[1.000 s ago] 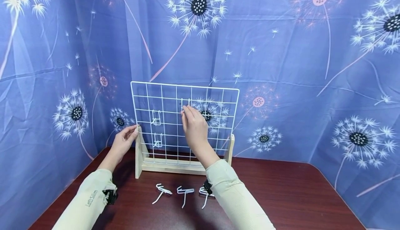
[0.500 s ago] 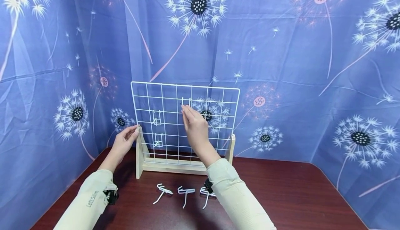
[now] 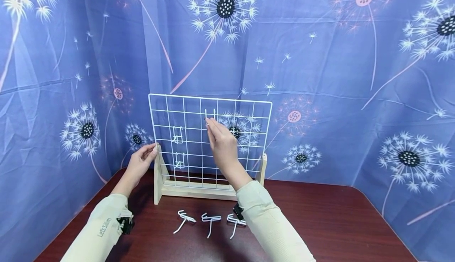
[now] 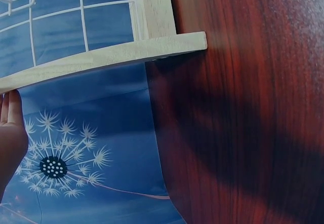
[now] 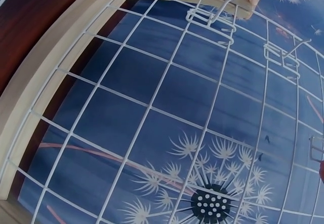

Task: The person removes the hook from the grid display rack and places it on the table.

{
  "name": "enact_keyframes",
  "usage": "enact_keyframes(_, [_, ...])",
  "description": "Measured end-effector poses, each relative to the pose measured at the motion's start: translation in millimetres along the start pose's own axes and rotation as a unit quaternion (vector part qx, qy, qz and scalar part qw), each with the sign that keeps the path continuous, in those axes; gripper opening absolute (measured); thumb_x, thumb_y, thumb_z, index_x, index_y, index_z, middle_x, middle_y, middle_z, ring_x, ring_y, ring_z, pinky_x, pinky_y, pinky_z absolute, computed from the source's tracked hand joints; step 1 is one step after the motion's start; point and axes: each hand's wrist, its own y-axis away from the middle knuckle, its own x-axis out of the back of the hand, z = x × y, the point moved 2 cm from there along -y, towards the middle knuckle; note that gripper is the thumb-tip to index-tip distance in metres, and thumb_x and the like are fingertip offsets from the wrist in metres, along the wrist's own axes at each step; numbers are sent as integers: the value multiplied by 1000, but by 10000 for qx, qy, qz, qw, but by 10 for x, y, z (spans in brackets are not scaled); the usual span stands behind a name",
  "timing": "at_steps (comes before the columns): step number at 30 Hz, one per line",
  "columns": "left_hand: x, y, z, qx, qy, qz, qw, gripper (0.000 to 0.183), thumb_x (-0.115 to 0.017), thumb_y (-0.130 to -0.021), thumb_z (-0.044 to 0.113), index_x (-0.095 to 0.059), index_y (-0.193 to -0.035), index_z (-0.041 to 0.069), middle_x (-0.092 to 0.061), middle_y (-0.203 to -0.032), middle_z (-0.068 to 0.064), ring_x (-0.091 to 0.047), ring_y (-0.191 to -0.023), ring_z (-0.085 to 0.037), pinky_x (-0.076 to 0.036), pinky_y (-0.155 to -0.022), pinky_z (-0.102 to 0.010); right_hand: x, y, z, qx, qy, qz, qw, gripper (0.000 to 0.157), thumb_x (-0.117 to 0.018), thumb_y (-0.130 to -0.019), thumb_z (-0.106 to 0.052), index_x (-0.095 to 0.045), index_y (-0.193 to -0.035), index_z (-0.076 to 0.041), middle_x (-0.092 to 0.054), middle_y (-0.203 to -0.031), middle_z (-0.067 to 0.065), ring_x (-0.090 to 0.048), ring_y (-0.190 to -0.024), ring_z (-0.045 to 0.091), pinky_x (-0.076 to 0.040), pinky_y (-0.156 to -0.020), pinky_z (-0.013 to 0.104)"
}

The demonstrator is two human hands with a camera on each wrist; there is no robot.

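A white wire grid panel (image 3: 227,99) stands upright in a pale wooden stand (image 3: 158,179). My right hand (image 3: 224,143) pinches a white wire hook (image 3: 205,114) against the grid's upper middle. Two prongs of that hook rise above the fingertips beside a horizontal wire; the fingers cover most of the rest. At the top of the stand's left post, my left hand (image 3: 140,161) holds the wood between thumb and fingers. Two similar hooks hang in the left columns, an upper hook (image 3: 179,140) and a lower hook (image 3: 179,166).
In front of the stand, three white hooks lie in a row on the dark red wooden table (image 3: 320,218): a left hook (image 3: 186,216), a middle hook (image 3: 213,218) and a right hook (image 3: 237,221). A blue dandelion-print curtain (image 3: 313,68) surrounds the back and sides.
The right hand has risen slightly with the hook, whose prongs now reach a little higher past the horizontal wire. My left hand stays at the post.
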Motion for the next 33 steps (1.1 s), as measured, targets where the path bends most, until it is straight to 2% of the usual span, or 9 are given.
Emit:
enact_keyframes(6, [8,-2,-16,53,-79,-29,10000,49,-50,-102,22,-42,-140,-7,-46,-139,-26,-45,-100,15,-37,-89,-3,47,11,0,80,21,-39,10000,21,-65,-91,-5,-71,-112,-3,-70,-108,12,-68,-97,25,-53,-89,29])
enact_keyframes(15, [10,-1,-31,-240,37,3,9997,44,-50,-101,14,-43,-137,-11,-47,-136,-30,-47,-97,17,-38,-87,-2,151,71,21,450,-89,-107,9989,22,-67,-88,-1,-71,-110,0,-70,-108,13,-67,-98,26,-52,-91,29])
enact_keyframes(27, [-1,-11,-26,-260,-38,53,9996,48,-51,-101,21,-44,-136,-12,-49,-134,-30,-48,-100,13,-38,-88,-2,312,201,102,741,-159,-201,9969,24,-67,-88,-2,-71,-112,-1,-70,-110,13,-67,-100,25,-52,-92,32])
enact_keyframes(33, [-17,0,-10,-190,32,48,9998,46,-50,-101,19,-44,-136,-11,-49,-135,-30,-49,-99,13,-38,-87,-3,411,258,138,841,-187,-233,9960,25,-69,-86,-1,-71,-112,-2,-70,-110,12,-67,-100,26,-54,-89,35])
